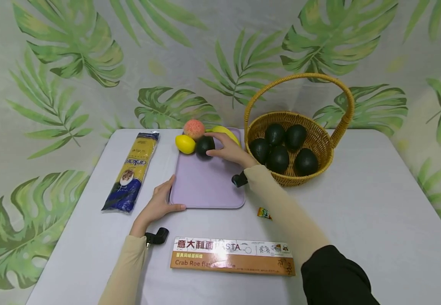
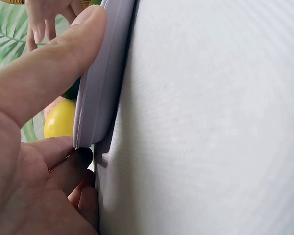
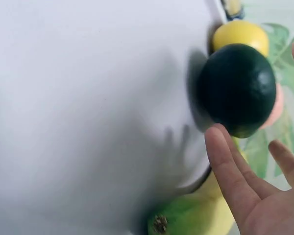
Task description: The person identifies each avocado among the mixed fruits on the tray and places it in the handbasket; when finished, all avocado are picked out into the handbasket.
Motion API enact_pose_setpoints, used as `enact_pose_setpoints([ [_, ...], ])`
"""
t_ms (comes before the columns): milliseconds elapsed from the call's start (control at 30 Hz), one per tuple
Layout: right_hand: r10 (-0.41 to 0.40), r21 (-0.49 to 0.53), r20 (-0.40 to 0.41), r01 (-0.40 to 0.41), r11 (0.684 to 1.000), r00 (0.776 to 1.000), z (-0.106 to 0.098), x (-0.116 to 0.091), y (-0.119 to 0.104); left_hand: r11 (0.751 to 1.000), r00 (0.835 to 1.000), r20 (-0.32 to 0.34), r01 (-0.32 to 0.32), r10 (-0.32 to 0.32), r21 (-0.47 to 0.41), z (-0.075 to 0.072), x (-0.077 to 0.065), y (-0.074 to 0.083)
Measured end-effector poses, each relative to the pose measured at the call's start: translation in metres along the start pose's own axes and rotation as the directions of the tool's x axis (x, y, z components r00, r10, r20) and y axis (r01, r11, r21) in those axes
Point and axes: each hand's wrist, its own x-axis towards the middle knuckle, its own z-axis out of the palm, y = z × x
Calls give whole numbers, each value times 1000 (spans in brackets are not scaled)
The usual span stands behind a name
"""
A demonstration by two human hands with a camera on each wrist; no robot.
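Observation:
My left hand (image 1: 162, 201) holds the near left corner of a lilac tray (image 1: 209, 186), thumb along the front rim and fingers at the left side; the left wrist view shows the thumb (image 2: 54, 66) against the rim. At the tray's far end my right hand (image 1: 229, 148) is beside a dark green avocado (image 1: 204, 147). Its fingers are spread in the right wrist view, one fingertip (image 3: 216, 139) close to the avocado; whether it touches cannot be told. A lemon (image 1: 185, 144), a peach (image 1: 194, 128) and a yellow-green banana (image 3: 196, 213) lie around the avocado.
Right of the tray stands a tall-handled wicker basket (image 1: 325, 148) holding several avocados (image 1: 277, 159). A blue and yellow pasta bag (image 1: 132, 171) lies to the left. Nearer are a pasta box (image 1: 231, 256) and a small colourful packet (image 1: 264, 213), close to the right sleeve.

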Motion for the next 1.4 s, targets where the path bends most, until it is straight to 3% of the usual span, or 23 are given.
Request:
enact_pose_setpoints([
  [367, 180, -96, 3, -179, 979, 984, 22, 22, -6, 1000, 1000, 2, -2, 2, -2, -1, 0, 0],
  [667, 151, -51, -121, -158, 986, 981, 26, 18, -10, 1000, 1000, 2, 3, -3, 1, 0, 1, 0],
  [800, 76, 2, -98, -76, 997, 992, 16, 5, -16, 1000, 1000, 4, 15, -15, -5, 0, 1, 0],
  [1000, -14, 106, 17, 12, 994, 1000, -12, -20, -23, 1000, 1000, 5, 25, -25, -3, 0, 1, -1],
  [1200, -3, 140, 126, -14, 990, 992, -45, -58, -27, 1000, 1000, 3, 17, -17, 2, 0, 0, -1],
  [1400, -25, 184, 150, -3, 983, 988, -85, -105, -26, 1000, 1000, 6, 8, -8, -4, 0, 0, -1],
])
